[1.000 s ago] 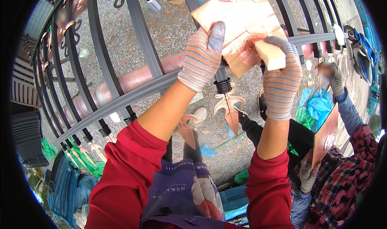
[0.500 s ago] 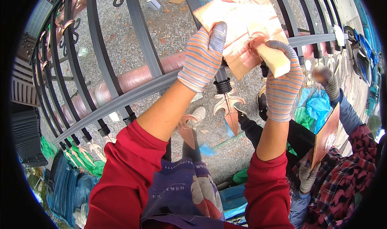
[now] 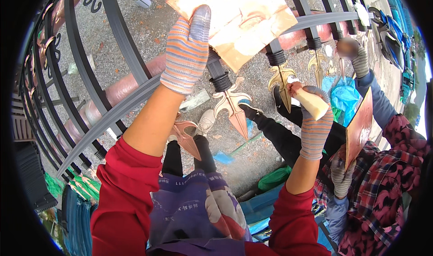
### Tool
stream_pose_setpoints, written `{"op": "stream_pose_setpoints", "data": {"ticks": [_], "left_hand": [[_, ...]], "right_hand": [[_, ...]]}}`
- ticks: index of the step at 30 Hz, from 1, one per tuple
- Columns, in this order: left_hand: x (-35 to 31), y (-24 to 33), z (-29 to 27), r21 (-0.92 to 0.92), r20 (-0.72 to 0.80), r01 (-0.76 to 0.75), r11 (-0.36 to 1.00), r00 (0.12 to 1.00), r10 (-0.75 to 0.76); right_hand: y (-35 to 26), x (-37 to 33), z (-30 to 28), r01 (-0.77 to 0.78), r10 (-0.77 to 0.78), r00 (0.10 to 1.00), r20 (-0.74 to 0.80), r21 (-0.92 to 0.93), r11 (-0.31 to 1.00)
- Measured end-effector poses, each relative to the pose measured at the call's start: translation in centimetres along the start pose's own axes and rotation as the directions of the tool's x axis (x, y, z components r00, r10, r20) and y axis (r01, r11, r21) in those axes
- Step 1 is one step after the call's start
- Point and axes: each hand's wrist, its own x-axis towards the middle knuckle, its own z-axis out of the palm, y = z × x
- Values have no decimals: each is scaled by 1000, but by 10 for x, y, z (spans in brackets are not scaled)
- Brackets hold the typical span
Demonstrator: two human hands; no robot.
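Your right hand (image 3: pixel 311 120) now lower, away from paper sheet (image 3: pixel 239 19); half second ago it was up against sheet. Left hand (image 3: pixel 187 53) unchanged, gloved, pinching sheet against black iron fence (image 3: pixel 122 35). Gravel ground (image 3: pixel 149 26) below, spray can (image 3: pixel 142 0) lying on it. Gold spear tips (image 3: pixel 232 107) on fence bars. Right hand closed around pale brush (image 3: pixel 311 102), near spear tips. Co-worker (image 3: pixel 383 166) at right holds copper-coloured card (image 3: pixel 359 127).
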Motion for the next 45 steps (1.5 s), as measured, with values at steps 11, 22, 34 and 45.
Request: {"op": "stream_pose_setpoints", "data": {"ticks": [11, 22, 34, 45], "left_hand": [[0, 22, 1, -412, -68, 311, 857, 927, -369], [0, 32, 1, -580, -33, 403, 708, 857, -514], [1, 32, 0, -580, -32, 397, 711, 861, -507], [-3, 31, -1, -580, -42, 390, 715, 862, -504]], "right_hand": [[2, 6, 50, 571, -452, 816, 360, -380, 728], [5, 10, 38, 573, -426, 808, 407, -376, 728], [8, 3, 21, 456, -323, 887, 331, -513, 727], [19, 15, 39, 364, -338, 931, 139, -420, 831]]}}
